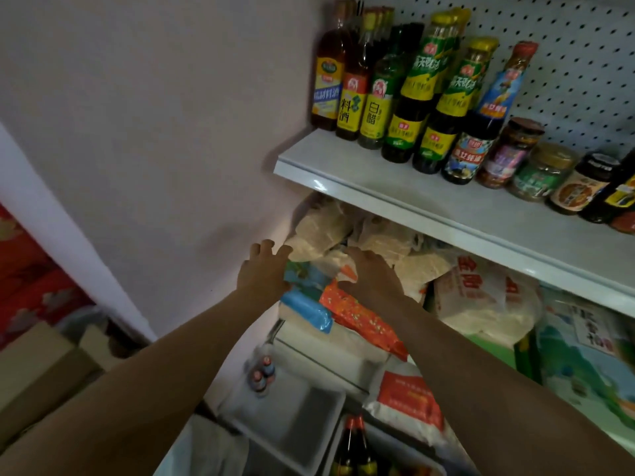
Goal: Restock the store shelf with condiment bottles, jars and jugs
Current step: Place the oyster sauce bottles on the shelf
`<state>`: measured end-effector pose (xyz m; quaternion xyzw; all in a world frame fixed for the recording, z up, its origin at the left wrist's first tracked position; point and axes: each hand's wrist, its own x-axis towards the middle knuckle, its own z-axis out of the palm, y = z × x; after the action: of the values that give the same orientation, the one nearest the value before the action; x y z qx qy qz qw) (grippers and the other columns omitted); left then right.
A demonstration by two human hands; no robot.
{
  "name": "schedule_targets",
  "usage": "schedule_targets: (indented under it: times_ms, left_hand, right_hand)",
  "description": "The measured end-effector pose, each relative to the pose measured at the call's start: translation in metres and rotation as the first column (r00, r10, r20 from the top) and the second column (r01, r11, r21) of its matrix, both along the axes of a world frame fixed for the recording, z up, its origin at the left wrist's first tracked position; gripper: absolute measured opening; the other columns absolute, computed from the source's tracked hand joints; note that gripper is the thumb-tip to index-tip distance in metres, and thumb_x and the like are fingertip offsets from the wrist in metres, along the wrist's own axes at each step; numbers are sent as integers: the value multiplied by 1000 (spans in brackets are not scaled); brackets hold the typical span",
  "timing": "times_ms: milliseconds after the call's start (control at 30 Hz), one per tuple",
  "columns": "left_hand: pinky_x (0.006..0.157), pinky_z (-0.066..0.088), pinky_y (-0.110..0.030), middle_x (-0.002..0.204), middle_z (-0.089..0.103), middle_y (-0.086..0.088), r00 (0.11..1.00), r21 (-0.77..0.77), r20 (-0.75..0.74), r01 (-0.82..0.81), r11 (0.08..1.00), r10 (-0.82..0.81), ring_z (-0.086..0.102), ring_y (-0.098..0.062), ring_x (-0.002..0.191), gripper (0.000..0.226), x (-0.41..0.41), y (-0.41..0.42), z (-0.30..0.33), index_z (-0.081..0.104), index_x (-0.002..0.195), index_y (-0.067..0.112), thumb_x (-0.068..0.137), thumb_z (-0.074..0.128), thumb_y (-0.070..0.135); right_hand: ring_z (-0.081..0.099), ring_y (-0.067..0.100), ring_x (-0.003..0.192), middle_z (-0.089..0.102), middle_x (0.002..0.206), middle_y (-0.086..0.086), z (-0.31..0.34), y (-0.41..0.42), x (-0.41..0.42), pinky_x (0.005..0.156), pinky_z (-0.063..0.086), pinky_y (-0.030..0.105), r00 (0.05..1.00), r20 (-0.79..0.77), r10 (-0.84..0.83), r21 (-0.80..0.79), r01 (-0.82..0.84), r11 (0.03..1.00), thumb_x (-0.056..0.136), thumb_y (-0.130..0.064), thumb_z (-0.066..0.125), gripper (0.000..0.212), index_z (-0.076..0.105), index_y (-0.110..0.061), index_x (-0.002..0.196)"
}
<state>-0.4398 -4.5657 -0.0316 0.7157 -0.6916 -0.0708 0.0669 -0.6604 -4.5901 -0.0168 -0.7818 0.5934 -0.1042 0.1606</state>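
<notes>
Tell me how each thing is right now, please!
left hand: fingers spread, reaching to the bags
right hand: flat on the bags
bags: piled under the upper shelf
bottles: upright in a row, capped
jars: upright, lids on
upper shelf: front strip bare

I have one view only, from the head camera, wide-angle and looking forward and down, tilted so the shelf (429,201) runs diagonally across the upper right. It sits close, at arm's reach of the shelf edge, with the wall (154,115) filling the left and lower shelving underneath.
</notes>
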Motion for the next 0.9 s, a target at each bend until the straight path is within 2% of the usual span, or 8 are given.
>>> schedule_targets:
  times_ms: [200,300,467,600,667,800,900]
  left_hand:
    - [99,45,-41,145,35,-8,999,120,13,30,992,-32,35,-28,132,77,34,-20,-48,34,147,26,83,73,42]
    - [95,47,-37,137,42,-5,999,218,-48,30,976,-20,42,-24,124,78,47,-29,-82,35,146,25,82,76,40]
    - [90,51,-34,126,46,-5,999,327,-39,-8,945,22,48,-21,116,66,66,-33,-142,38,139,19,86,73,37]
    - [90,52,-36,129,46,-5,997,393,-44,-34,919,56,49,-22,117,61,72,-29,-191,41,136,20,86,73,34]
    - [91,51,-35,132,46,-5,995,400,-60,-44,916,75,48,-22,120,62,75,-26,-218,41,138,20,87,70,40]
    - [97,49,-37,135,47,-6,965,438,-150,-130,890,215,48,-23,124,63,80,-15,-283,41,140,20,89,68,46]
    - [99,46,-33,132,51,-7,885,475,-287,-200,857,366,51,-23,122,62,78,-3,-343,46,138,17,88,68,48]
  right_hand:
    - [51,29,125,49,136,8,-45,-21,38,97,46,39,1000,15,-5,160,2,987,86,-35,71,71,37,-31,148]
    - [47,29,132,45,145,7,-75,-32,55,101,41,36,1000,-27,16,214,-9,977,87,-31,72,76,32,-26,152]
    - [44,26,136,38,152,3,-142,-36,76,109,38,37,998,-23,60,328,-49,943,90,-33,70,74,32,-25,152]
    - [52,28,126,43,143,4,-197,-30,84,101,44,38,994,-61,89,410,-56,910,92,-39,66,69,31,-30,151]
    - [53,26,125,44,141,5,-225,-29,85,100,43,35,993,-57,108,451,-71,890,93,-39,65,68,31,-30,151]
    - [52,20,126,47,141,2,-295,-28,85,102,42,32,989,-54,135,497,-91,863,94,-43,63,66,32,-29,150]
    - [52,19,126,48,141,2,-356,-25,82,99,41,30,995,-21,94,545,-67,836,92,-44,65,63,38,-30,147]
